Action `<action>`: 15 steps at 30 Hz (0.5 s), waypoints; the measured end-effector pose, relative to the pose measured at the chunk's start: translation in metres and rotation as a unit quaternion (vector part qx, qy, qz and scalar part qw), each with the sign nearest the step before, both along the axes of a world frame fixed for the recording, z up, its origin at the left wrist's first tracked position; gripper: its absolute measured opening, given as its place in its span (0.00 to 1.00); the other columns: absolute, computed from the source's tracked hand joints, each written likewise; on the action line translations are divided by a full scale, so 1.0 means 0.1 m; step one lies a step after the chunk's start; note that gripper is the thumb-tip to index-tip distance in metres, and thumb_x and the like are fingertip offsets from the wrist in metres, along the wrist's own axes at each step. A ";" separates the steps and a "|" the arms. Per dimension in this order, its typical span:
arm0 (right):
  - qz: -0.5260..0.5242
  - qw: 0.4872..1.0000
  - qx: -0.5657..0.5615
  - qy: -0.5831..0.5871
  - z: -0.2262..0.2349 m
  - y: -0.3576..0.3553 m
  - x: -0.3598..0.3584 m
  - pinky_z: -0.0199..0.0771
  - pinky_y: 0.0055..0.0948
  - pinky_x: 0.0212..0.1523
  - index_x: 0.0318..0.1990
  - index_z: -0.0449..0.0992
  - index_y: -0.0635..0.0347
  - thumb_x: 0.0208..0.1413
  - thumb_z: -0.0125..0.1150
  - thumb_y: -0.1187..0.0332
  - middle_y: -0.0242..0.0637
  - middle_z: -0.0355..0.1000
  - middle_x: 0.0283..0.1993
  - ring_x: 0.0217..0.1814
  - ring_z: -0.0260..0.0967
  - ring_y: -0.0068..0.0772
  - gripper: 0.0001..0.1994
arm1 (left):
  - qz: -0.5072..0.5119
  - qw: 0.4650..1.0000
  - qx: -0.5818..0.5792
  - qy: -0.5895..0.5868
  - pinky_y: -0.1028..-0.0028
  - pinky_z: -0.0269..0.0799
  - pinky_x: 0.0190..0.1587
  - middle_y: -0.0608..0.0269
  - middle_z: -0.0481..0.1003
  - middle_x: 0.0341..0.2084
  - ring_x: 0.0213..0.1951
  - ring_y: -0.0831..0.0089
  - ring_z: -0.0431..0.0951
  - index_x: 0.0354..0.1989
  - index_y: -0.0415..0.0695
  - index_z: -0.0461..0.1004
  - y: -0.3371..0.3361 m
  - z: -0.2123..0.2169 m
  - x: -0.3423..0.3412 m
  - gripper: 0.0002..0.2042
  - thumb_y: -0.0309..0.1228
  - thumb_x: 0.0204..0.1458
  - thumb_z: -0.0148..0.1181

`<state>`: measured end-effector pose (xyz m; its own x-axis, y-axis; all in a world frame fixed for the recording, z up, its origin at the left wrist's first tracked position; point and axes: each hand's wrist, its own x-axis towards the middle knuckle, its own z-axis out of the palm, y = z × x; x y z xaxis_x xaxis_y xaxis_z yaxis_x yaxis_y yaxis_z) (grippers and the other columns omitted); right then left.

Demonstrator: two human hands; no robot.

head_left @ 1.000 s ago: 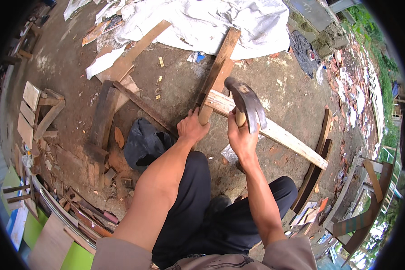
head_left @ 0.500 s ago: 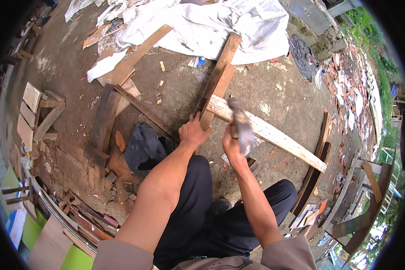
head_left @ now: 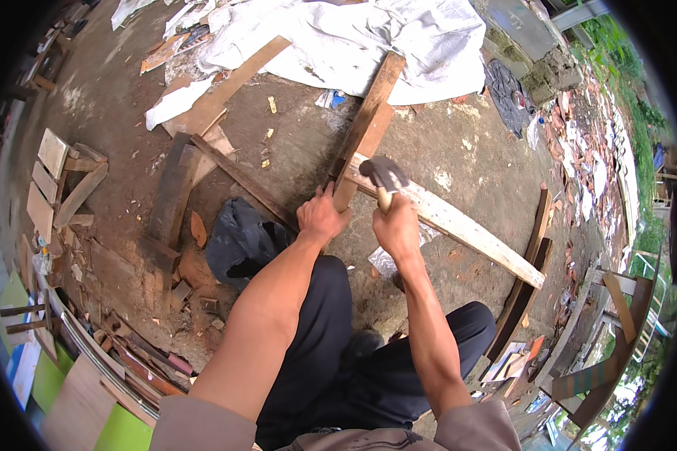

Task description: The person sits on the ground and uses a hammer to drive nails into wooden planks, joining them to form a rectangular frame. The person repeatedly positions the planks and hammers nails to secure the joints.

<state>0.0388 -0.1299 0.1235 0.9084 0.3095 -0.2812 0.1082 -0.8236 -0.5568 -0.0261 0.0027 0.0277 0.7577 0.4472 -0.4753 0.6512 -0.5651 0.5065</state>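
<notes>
The hammer is in your right hand, fingers clamped around its pale handle, with the dark metal head over the near-left end of the whitish plank. You cannot tell from this angle whether the head touches the wood. Your left hand is closed on the near end of the brown beam, just beside the spot where the plank's left end meets it. From there the plank slants away to your right, its other end lying over two dark boards, while the beam's far end reaches the white sheet on the ground.

Just left of your left hand sits a black plastic bag, crumpled and slumped on the ground; its mouth shows as a dark opening, and you cannot tell what is inside. A narrow brown strip passes along behind it. Near your right forearm lies a crinkled clear wrapper, its contents, if any, too unclear to read. Farther out, a small wooden frame stands at left, and a dark plastic sheet lies crumpled at upper right beside a concrete block
</notes>
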 end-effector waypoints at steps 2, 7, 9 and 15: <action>-0.014 0.973 0.204 -0.110 0.24 0.00 -0.07 0.74 0.33 0.35 0.37 0.74 0.67 0.55 0.57 0.75 0.42 0.75 0.27 0.29 0.74 0.33 0.05 | 0.005 1.000 -0.010 0.010 0.53 0.68 0.60 0.44 0.64 0.66 0.56 0.47 0.75 0.71 0.48 0.58 0.04 0.01 0.01 0.42 0.46 0.46 0.64; 0.041 0.957 0.125 -0.258 -0.34 -0.18 -0.10 0.72 0.39 0.24 0.40 0.74 0.65 0.56 0.57 0.76 0.43 0.75 0.28 0.26 0.74 0.38 0.06 | -0.013 1.000 -0.013 -0.002 0.53 0.70 0.59 0.44 0.66 0.64 0.54 0.47 0.76 0.70 0.47 0.59 -0.06 0.04 0.09 0.42 0.46 0.45 0.65; -0.016 0.996 -0.076 0.044 -0.43 -0.12 0.13 0.77 0.44 0.31 0.44 0.74 0.67 0.56 0.55 0.74 0.54 0.78 0.34 0.33 0.79 0.46 0.10 | -0.027 0.999 -0.028 0.003 0.53 0.71 0.58 0.45 0.67 0.62 0.53 0.47 0.77 0.70 0.47 0.59 -0.06 0.07 0.09 0.41 0.47 0.45 0.65; -0.047 0.944 0.305 -0.117 0.31 0.03 -0.10 0.70 0.27 0.31 0.41 0.71 0.63 0.60 0.56 0.74 0.33 0.70 0.30 0.30 0.67 0.19 0.05 | 0.008 1.000 0.016 -0.019 0.52 0.71 0.56 0.44 0.69 0.60 0.52 0.46 0.78 0.69 0.46 0.60 -0.01 -0.07 -0.03 0.41 0.46 0.45 0.65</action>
<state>0.0288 -0.1264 0.1543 0.9549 0.2646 0.1351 0.2299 -0.3701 -0.9001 -0.0294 0.0020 0.0206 0.7681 0.4734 -0.4311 0.6403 -0.5714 0.5134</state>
